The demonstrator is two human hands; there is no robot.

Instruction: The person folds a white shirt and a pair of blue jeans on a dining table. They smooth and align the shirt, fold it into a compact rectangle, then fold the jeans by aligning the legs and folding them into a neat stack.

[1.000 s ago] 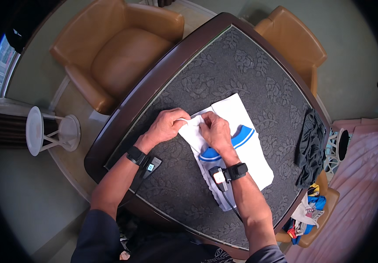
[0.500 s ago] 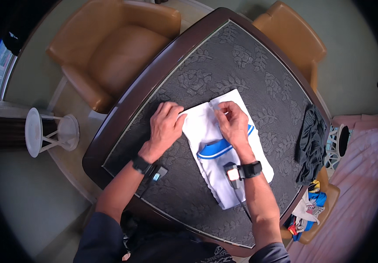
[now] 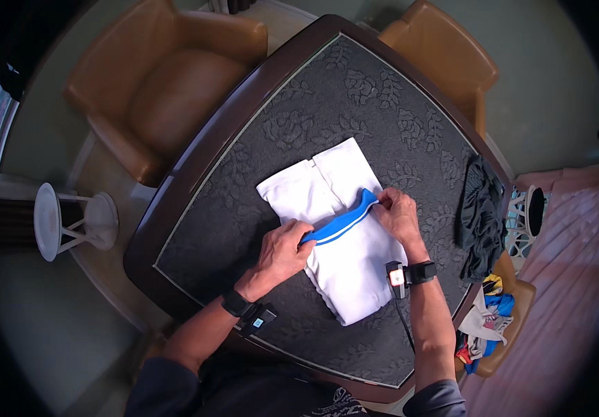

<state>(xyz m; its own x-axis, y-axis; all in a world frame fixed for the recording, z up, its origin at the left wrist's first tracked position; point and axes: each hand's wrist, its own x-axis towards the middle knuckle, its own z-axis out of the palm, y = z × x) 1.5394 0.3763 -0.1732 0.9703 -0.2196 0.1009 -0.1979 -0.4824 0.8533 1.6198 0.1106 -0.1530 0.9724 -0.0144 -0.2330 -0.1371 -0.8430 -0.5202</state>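
Note:
A white garment [image 3: 358,271] lies folded into a long shape on the dark table. Across its middle runs a blue band with white stripes [image 3: 341,224], which looks like a collar or ribbed edge. My left hand [image 3: 287,249] pinches the band's left end between thumb and fingers. At the band's right end, my right hand [image 3: 398,214] grips it in the same way. Between the two hands the band is stretched and slightly raised. The fold's far part, with a short seam or slit, lies flat beyond my hands.
A crumpled dark garment [image 3: 479,219] lies along the table's right edge. Colourful clothes [image 3: 486,326] are heaped on a chair at the lower right. Tan armchairs [image 3: 181,83] stand beyond the table [image 3: 174,187], and a white stool [image 3: 49,222] is at the left.
Both hands have come nearer from the garment's far edge to the blue band. They have taken hold of its two ends and pulled it straighter. The view has shifted slightly.

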